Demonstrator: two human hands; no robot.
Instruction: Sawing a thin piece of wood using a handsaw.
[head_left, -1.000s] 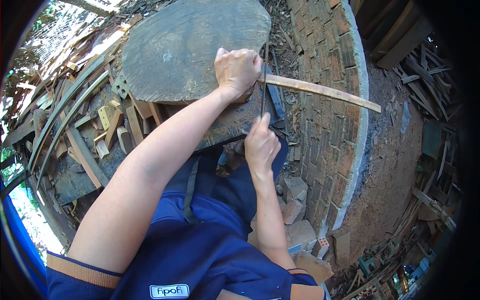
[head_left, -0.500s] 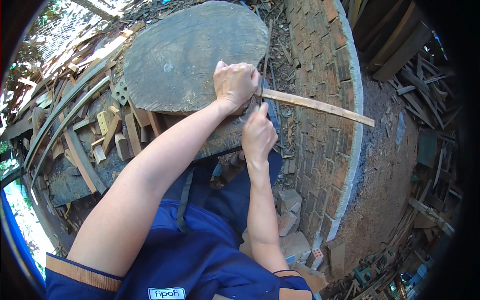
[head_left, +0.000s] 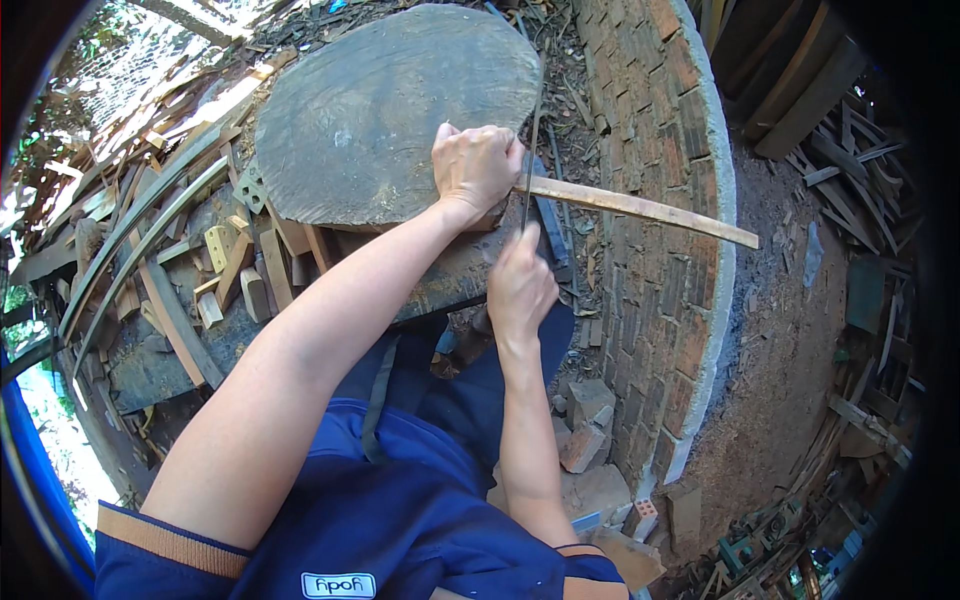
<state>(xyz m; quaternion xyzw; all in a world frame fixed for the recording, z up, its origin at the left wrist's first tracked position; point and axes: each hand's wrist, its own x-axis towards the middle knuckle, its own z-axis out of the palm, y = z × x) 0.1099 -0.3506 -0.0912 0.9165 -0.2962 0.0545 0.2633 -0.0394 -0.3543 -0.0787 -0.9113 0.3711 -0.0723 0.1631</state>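
A thick round wood stump slab lies before me. At its near right edge, my left hand is closed on a long, narrow, pale wooden strip, which sticks out rightward over the brick wall. Lower down, my right hand is wrapped round the near end of a long, thin metal blade, perhaps a saw or file; the handle is mostly hidden in my fingers. The blade runs upright in the view, crossing the strip just right of my left hand and extending along the stump's edge.
Under the stump is a dark bench heaped with offcuts and long battens. A brick wall curves along the right, with loose bricks at its foot. Beyond it are a dirt floor and scrap wood piles.
My right hand and the blade moved away from me along the strip's crossing, then slightly back toward me. My left hand stays on the strip at the stump's edge. The whole view has shifted slightly.
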